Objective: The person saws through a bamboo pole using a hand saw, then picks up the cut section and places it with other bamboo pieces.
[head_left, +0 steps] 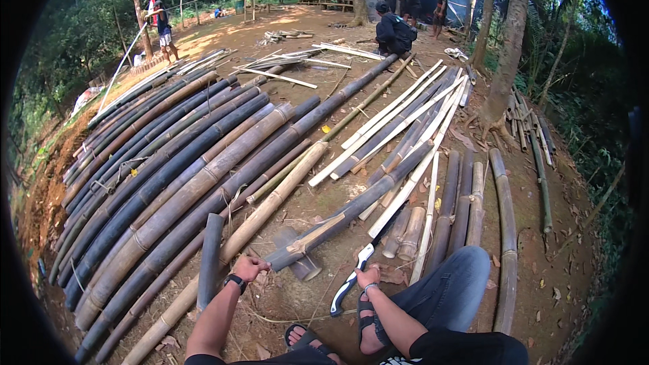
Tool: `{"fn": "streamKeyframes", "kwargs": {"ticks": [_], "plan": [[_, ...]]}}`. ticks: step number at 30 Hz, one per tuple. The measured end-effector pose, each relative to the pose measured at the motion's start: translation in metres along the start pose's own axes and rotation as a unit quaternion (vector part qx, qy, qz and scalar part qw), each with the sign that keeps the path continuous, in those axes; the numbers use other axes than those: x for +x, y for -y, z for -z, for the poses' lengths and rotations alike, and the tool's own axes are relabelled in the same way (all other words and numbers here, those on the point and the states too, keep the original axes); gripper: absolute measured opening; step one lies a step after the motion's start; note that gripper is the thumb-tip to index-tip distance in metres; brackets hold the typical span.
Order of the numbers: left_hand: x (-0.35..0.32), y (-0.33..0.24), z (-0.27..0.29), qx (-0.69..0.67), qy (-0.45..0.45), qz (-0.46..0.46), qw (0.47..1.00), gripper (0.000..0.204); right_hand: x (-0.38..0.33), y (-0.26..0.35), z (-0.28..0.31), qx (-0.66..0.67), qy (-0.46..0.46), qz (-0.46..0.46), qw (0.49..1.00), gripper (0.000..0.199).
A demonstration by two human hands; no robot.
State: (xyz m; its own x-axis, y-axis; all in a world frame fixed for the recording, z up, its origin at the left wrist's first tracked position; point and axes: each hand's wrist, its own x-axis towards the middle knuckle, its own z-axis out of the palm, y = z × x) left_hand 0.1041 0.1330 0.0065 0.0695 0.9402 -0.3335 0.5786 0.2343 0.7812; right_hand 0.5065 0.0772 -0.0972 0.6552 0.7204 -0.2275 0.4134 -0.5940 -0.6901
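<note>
A dark bamboo pole (pixel 365 197) slants away from me, with a pale stripped patch near its close end. Curled at that end is my left hand (pixel 249 269), its fingertips pinching the pole's edge. The near end of the pole rests over a short dark bamboo piece (pixel 305 269). My right hand (pixel 368 276), beside my bent knee, is closed around a curved white and dark-blue tool (pixel 348 286) that looks like a folding saw. A short dark bamboo length (pixel 210 257) stands tilted left of my left hand.
Many long bamboo poles (pixel 162 196) lie side by side on the left. Pale split strips (pixel 405 115) and short cut lengths (pixel 476 209) lie ahead and right. A person in black (pixel 394 30) crouches at the far pole ends; another person (pixel 162 27) stands far left. Trees (pixel 510 40) rise at right.
</note>
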Motion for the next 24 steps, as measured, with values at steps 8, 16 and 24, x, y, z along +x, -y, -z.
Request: {"fn": "streamKeyframes", "kwargs": {"ticks": [8, 16, 24], "plan": [[-0.001, 0.012, -0.006, -0.082, -0.019, -0.009, 0.996, 0.017, 0.001, 0.003, -0.014, -0.035, 0.102, -0.031, 0.994, 0.063], [-0.006, 0.011, -0.012, -0.184, -0.022, -0.004, 0.983, 0.017, 0.018, -0.004, -0.028, -0.054, 0.094, -0.086, 0.990, 0.071], [-0.008, 0.007, -0.015, -0.188, -0.018, -0.002, 0.982, 0.018, 0.034, -0.006, -0.041, -0.082, 0.079, -0.070, 0.991, 0.072]]}}
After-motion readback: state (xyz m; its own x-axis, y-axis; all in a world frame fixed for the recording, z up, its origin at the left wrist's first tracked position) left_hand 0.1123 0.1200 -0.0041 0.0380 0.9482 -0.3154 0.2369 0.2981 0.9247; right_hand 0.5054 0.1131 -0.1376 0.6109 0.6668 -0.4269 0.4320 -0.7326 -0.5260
